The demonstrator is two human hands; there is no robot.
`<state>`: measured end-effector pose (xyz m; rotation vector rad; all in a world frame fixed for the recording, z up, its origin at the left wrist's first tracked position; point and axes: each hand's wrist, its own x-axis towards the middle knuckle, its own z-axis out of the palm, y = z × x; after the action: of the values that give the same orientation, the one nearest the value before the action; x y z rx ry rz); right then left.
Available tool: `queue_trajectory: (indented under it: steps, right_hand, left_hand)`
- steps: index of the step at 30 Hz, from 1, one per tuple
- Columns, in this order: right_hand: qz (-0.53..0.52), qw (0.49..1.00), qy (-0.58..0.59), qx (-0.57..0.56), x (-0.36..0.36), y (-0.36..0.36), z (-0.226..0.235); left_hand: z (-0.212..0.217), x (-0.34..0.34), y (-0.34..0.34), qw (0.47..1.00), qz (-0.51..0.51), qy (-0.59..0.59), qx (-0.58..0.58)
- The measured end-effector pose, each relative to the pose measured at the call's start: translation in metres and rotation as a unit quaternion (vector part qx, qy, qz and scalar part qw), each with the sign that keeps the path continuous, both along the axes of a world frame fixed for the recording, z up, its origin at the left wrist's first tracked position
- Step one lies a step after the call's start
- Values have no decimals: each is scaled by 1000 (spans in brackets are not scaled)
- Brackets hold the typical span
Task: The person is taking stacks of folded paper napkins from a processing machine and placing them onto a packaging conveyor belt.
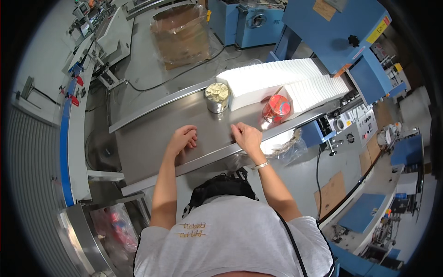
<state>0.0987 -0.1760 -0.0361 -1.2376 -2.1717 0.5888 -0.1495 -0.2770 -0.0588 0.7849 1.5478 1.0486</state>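
Note:
Both my hands hover over the near part of a long metal work surface, some way apart. My left hand has its fingers curled inward, and nothing shows between them. My right hand is closed with the knuckles up, so whatever it may hold is hidden. Beyond and between them stands a round tin with a shiny gold top. A red clear-sided container sits to the right of it, close to my right hand. Long rows of stacked white sheets or trays fill the surface's right end.
Metal rails run along the surface's edges. A large plastic-lined cardboard box stands on the floor beyond. Blue machinery rises at the far right, and a clear plastic bag hangs by the near edge. Lower left is a bag of red items.

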Motion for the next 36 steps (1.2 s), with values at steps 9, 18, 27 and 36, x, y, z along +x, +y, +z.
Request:
queue_trajectory:
  steps: [9,18,27,36]
  right_hand:
    - [143,985,38,-88,12,13,-1]
    - [288,932,68,-207,27,32,5]
    - [330,932,149,3,-14,70,49]
    - [240,949,36,202,-51,132,33]
  left_hand:
    - [-9,-3,-7,991,122,-55,16]
    - [-7,19,-1,974,224,34,-7]
    - [-4,34,7,962,259,86,-15]
    - [37,74,72,903,222,349,113]
